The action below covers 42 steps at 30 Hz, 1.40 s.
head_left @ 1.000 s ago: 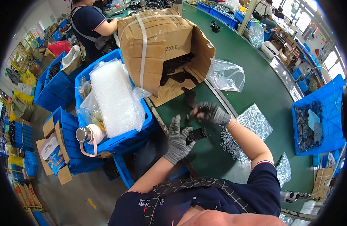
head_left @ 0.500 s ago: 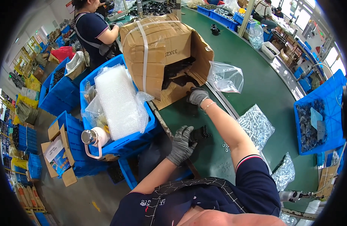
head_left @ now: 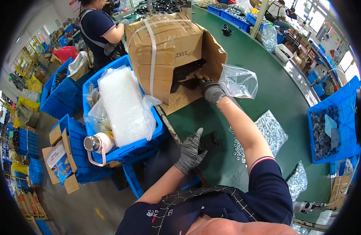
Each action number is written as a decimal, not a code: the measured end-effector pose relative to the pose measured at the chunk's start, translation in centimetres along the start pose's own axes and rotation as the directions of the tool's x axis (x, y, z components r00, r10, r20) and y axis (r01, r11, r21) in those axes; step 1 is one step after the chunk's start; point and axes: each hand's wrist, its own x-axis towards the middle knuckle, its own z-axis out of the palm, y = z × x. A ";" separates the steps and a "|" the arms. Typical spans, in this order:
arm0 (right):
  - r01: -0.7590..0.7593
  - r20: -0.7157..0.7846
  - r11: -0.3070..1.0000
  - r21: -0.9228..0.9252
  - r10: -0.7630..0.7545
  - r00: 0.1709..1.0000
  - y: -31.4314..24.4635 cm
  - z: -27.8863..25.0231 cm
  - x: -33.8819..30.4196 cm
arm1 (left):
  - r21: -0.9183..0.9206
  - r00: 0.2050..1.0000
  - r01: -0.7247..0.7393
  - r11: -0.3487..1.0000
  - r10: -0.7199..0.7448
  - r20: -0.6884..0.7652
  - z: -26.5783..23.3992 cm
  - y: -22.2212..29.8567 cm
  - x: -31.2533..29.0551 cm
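My right hand (head_left: pixel 212 91), in a grey glove, reaches into the mouth of a large cardboard box (head_left: pixel 153 58) lying on its side. Its fingers stretch toward dark flat pieces (head_left: pixel 187 70) in the box, and nothing shows in its grip. My left hand (head_left: pixel 190 152), also gloved in grey, lies at the table's near edge with its fingers out and apart. Its inner side is against a small black part (head_left: pixel 212 139) on the green tabletop (head_left: pixel 227 184). Whether the left fingers touch the underside of that part is hidden.
Loose shiny nuts (head_left: pixel 238 150) and a clear bag of metal hardware (head_left: pixel 271 131) lie right of my arm. Another clear bag (head_left: pixel 239 81) is beside the box. A blue crate (head_left: pixel 157 131) with bubble wrap stands left. A co-worker (head_left: pixel 98 33) stands behind it.
My right hand has moved farther forward and slightly right, its fingers now over the dark pieces inside the box. My left hand has shifted little; its fingers have spread somewhat.
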 end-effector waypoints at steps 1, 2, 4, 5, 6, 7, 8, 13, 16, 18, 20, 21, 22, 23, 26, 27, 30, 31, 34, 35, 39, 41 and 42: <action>-0.004 -0.013 1.000 0.004 0.004 1.000 0.4 1.2 1.0 | 0.006 1.000 0.004 1.000 -0.004 -0.008 0.4 0.0 -0.1; -0.086 0.075 0.996 -0.030 0.088 0.993 -0.3 2.1 2.4 | 0.021 1.000 0.021 1.000 -0.021 -0.023 0.3 -0.3 -0.3; -0.249 0.233 0.959 -0.136 0.275 0.933 -0.5 2.9 4.1 | 0.034 1.000 0.026 0.999 -0.026 -0.005 0.3 -0.2 -0.3; -0.251 0.228 0.959 -0.134 0.277 0.934 0.4 3.9 4.2 | 0.029 0.999 0.038 0.999 -0.039 0.018 0.6 0.1 -0.2; -0.171 0.085 0.982 -0.082 0.178 0.980 1.8 4.8 4.0 | 0.019 0.998 0.048 0.999 -0.049 0.042 0.8 0.3 0.0; -0.077 -0.057 0.996 -0.039 0.075 0.996 2.2 5.0 3.3 | 0.019 0.998 0.051 0.999 -0.051 0.043 0.7 0.5 -0.1; 0.020 -0.201 1.000 -0.014 -0.022 0.979 2.6 5.2 2.8 | 0.061 0.999 0.038 0.997 -0.039 0.018 0.6 0.6 0.0; 0.306 0.366 0.933 -0.188 -0.223 0.904 0.4 -1.4 -3.9 | 0.315 0.997 0.020 0.949 0.003 -0.073 -1.6 2.3 0.4; 0.538 0.429 0.843 0.016 -0.491 0.758 -2.5 -6.5 -7.8 | 0.389 0.995 0.002 0.921 0.037 -0.095 -2.6 2.4 0.2; 0.555 0.493 0.808 0.197 -0.571 0.656 -1.5 -6.5 -8.0 | 0.369 0.995 -0.052 0.928 0.082 -0.065 -2.0 1.6 1.2; 0.463 0.577 0.722 0.514 -0.690 0.436 -0.5 -5.4 -6.7 | 0.242 0.998 -0.054 0.969 0.059 -0.014 -1.3 0.6 0.9; 0.384 0.571 0.653 0.653 -0.757 0.318 -0.1 -4.4 -5.6 | 0.126 0.999 -0.041 0.991 0.037 0.035 -1.2 -0.2 0.5; 0.505 0.317 0.567 0.651 -0.807 0.498 1.2 -2.3 -3.8 | 0.005 0.995 -0.032 0.999 0.032 0.090 -1.0 -0.5 0.7; 0.629 0.019 0.493 0.601 -0.795 0.606 2.6 -0.4 -1.7 | 0.013 0.994 -0.048 0.999 0.046 0.098 -1.1 -0.5 0.8; 0.170 0.062 0.985 0.011 -0.170 0.983 -4.5 -2.6 6.4 | 0.017 0.998 -0.061 0.998 0.061 -0.020 -1.6 -0.3 -0.1; 0.025 0.148 1.000 -0.004 -0.025 0.989 -4.4 -3.5 8.8 | 0.033 0.995 -0.095 0.995 0.095 0.002 -1.4 -0.3 0.1; 0.096 -0.521 0.950 0.296 0.076 0.850 1.3 7.1 17.4 | 0.020 0.992 -0.119 0.993 0.117 0.055 0.3 -0.2 0.3; 0.060 -0.546 0.952 0.300 0.119 0.830 4.6 8.4 18.6 | -0.043 0.985 -0.162 0.986 0.165 0.052 1.4 -0.3 0.5; -0.176 0.048 0.863 0.474 0.174 0.984 0.5 7.1 19.1 | -0.009 0.992 -0.122 0.992 0.122 0.017 0.2 -1.7 -0.1; -0.060 -0.072 0.738 0.672 0.145 0.987 -1.8 5.6 18.7 | 0.024 0.994 -0.106 0.994 0.106 0.002 -0.6 -1.6 -0.4; -0.050 -0.084 0.616 0.787 0.188 0.979 -1.5 2.4 16.4 | -0.017 0.996 -0.082 0.996 0.083 0.028 -0.2 -0.6 0.5; -0.154 0.010 0.640 0.752 0.223 0.975 -0.5 2.3 16.3 | -0.055 0.996 -0.067 0.996 0.070 0.060 -0.4 -0.7 0.5; -0.198 0.051 0.654 0.730 0.236 0.970 -0.2 2.4 16.5 | -0.033 0.995 -0.080 0.996 0.081 0.055 -0.5 -0.9 0.6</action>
